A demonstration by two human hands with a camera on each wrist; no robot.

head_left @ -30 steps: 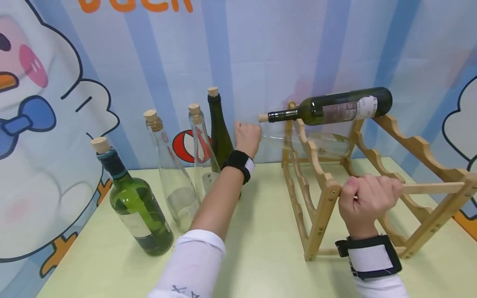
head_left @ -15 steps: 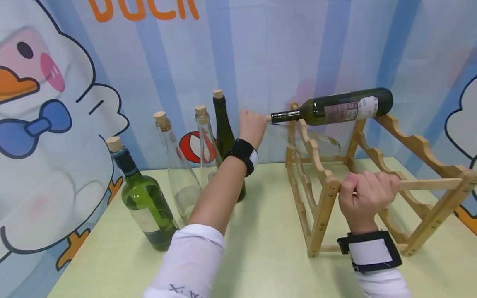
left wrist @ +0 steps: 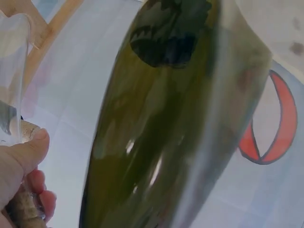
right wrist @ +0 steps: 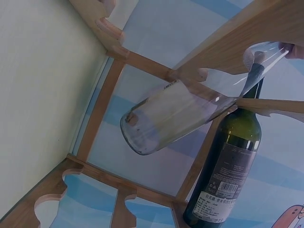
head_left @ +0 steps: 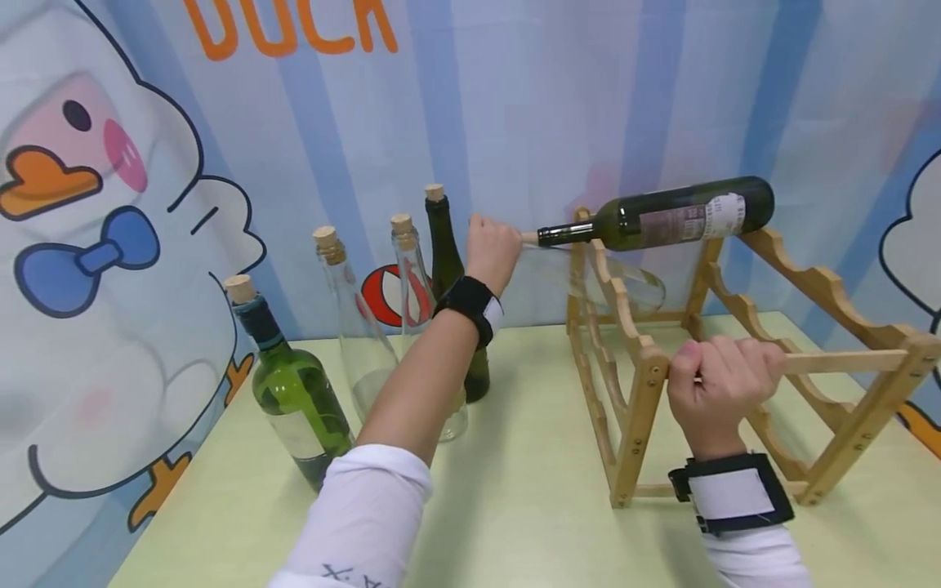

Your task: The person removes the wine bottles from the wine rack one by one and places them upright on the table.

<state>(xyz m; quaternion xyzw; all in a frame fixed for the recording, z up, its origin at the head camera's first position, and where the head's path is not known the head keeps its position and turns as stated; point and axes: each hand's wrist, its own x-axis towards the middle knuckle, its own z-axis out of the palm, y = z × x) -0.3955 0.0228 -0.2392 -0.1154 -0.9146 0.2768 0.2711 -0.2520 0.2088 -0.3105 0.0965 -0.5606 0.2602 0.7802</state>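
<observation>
My left hand (head_left: 492, 249) grips the corked neck of a clear glass bottle (head_left: 643, 286). That bottle slants into the back of the wooden wine rack (head_left: 635, 429), base lower than neck, below a dark green wine bottle (head_left: 684, 216) lying across the top. In the right wrist view, the clear bottle (right wrist: 161, 121) passes between the rack's bars, its base hanging free. At the left edge of the left wrist view, the thumb and fingers (left wrist: 28, 154) curl round the corked neck. My right hand (head_left: 724, 392) holds the rack's front top bar.
Several corked bottles stand left of the rack: a green one (head_left: 301, 400), clear ones (head_left: 360, 343) and a dark green one (head_left: 444, 253) close beside my left forearm. All rest on a pale table (head_left: 515, 506) against a printed cloth backdrop (head_left: 515, 106).
My left hand has risen slightly, and the clear bottle now slants more, its base lower and further left. The right hand keeps its grip on the rack. The head view has shifted left.
</observation>
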